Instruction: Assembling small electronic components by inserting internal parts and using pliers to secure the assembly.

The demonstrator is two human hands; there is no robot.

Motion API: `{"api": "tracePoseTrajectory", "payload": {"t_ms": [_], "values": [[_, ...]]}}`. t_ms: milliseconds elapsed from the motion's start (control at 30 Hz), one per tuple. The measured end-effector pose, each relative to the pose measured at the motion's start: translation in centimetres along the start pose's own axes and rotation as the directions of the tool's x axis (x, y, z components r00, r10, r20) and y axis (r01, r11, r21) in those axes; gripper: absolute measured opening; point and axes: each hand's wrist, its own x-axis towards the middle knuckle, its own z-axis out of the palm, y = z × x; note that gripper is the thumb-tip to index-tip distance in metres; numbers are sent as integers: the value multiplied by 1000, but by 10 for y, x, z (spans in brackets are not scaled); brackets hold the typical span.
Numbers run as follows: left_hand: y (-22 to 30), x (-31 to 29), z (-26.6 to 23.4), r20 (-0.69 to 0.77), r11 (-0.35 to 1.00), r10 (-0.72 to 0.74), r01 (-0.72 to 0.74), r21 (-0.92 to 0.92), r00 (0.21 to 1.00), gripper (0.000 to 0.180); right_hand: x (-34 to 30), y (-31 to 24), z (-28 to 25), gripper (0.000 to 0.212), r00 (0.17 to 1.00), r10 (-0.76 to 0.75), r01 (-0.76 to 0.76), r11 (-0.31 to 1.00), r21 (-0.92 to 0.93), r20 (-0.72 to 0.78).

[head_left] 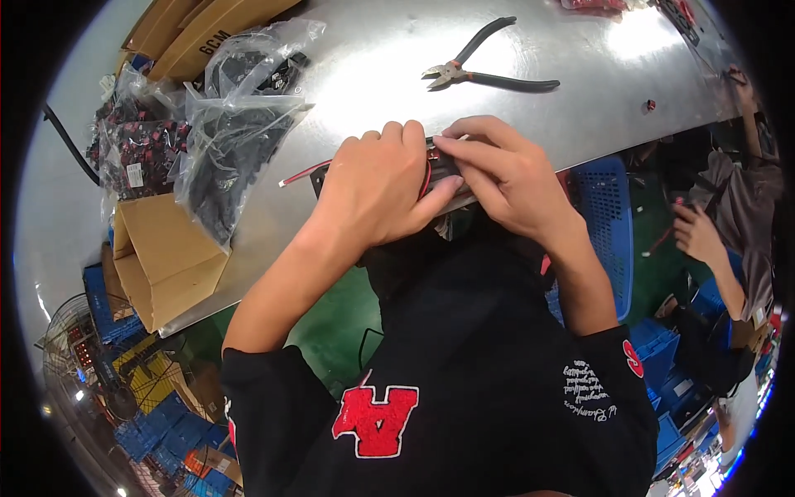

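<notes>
My left hand (377,190) and my right hand (505,174) are closed together on a small black part with red wires (437,164) at the near edge of a shiny metal table (373,74). A red wire end (300,175) sticks out to the left from under my left hand. Most of the part is hidden by my fingers. My right fingertips press along its top edge.
Black-handled cutting pliers (484,73) lie farther back on the table. Clear bags of black parts (236,116) and an open cardboard box (161,253) sit at the left. A blue crate (609,224) stands to the right, and another person (729,224) works beyond it.
</notes>
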Motion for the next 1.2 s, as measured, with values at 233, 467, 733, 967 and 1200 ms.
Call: {"api": "tracePoseTrajectory", "payload": {"t_ms": [233, 467, 733, 967, 1200], "values": [[-4, -8, 4, -91, 1000, 21, -21, -1, 996, 66, 4, 2, 0, 41, 998, -9, 5, 997, 74, 54], [-5, -1, -11, 26, 996, 9, -7, -88, 1000, 68, 8, 0, 10, 59, 998, 55, -58, 995, -80, -34], [5, 1, -36, 129, 892, -121, 164, -420, 984, 73, 8, -10, 13, 55, 966, 259, -226, 826, 517, 8], [29, -9, -39, -8, 596, -245, 144, -790, 970, 69, 6, -35, 23, 26, 902, 311, 70, 579, 812, -300], [43, -25, -35, 161, -98, -265, 139, -985, 951, 64, 2, -56, 11, 30, 893, 186, 105, 800, 591, -411]]}}
